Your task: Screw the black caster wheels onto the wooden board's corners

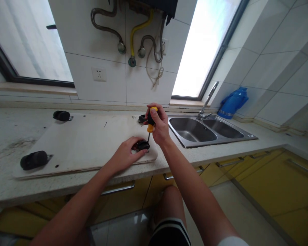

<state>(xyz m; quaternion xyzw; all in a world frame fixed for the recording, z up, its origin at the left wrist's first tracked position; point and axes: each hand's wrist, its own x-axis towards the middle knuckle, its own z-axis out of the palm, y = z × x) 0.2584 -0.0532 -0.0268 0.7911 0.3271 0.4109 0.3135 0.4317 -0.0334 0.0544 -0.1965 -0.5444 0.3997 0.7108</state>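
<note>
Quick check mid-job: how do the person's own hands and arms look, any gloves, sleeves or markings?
No gloves show on the left hand or right hand. The left forearm and right forearm are bare, with no watch or cable visible. A white sleeve edges the right arm.

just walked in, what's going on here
A person is working over a pale board lying on the countertop. The left hand grips a black caster at the board's near right corner, while the right hand holds a yellow-and-black screwdriver with its shaft pointing down at that caster. Whether the tip sits in a screw is too small to tell. Three more casters are near the board's other corners.
</note>
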